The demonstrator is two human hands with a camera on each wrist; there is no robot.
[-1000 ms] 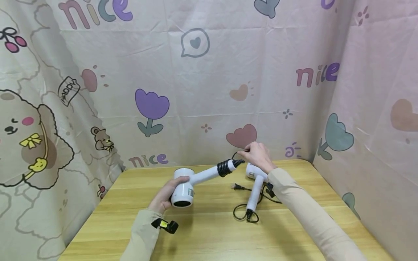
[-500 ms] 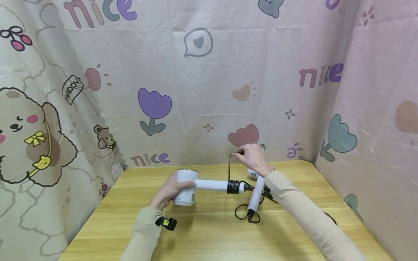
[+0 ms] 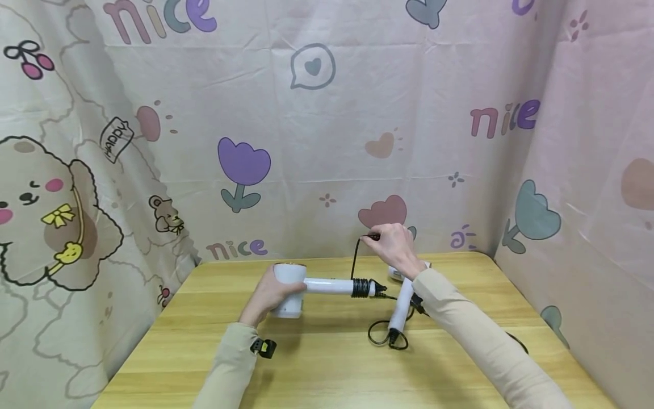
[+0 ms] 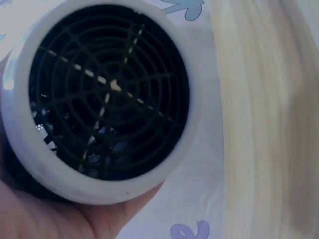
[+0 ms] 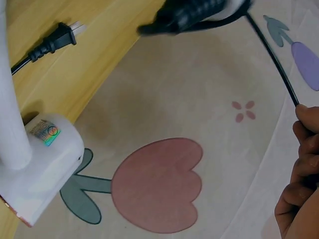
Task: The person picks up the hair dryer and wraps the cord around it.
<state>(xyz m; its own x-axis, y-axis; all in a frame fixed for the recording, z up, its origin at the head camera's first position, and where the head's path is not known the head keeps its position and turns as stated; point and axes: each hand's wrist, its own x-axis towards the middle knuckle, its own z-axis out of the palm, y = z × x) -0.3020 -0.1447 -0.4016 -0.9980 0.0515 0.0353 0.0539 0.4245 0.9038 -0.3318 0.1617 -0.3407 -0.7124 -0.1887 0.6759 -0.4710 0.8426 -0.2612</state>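
Note:
My left hand (image 3: 267, 298) grips a white hair dryer (image 3: 290, 291) round its barrel, above the table. Its handle points right, roughly level. Black cord is wound in a coil (image 3: 360, 288) round the handle's end. My right hand (image 3: 394, 245) pinches a length of that cord (image 3: 355, 258) and holds it taut above the coil. In the right wrist view the cord (image 5: 274, 59) runs straight to the curled fingers (image 5: 309, 144). The dryer's round black grille (image 4: 112, 99) faces the left wrist camera. Part of the cord is hidden inside my right hand.
A second white hair dryer (image 3: 401, 307) lies on the wooden table (image 3: 327, 363), partly behind my right wrist. Its black cord (image 3: 377, 335) loops near the handle's end. A two-pin plug (image 5: 59, 37) lies close to it. Printed cloth (image 3: 306, 142) hangs behind the table.
The wound dryer's handle has swung down from tilted up to nearly level. My right hand has moved slightly left, and a longer stretch of cord now shows between it and the coil.

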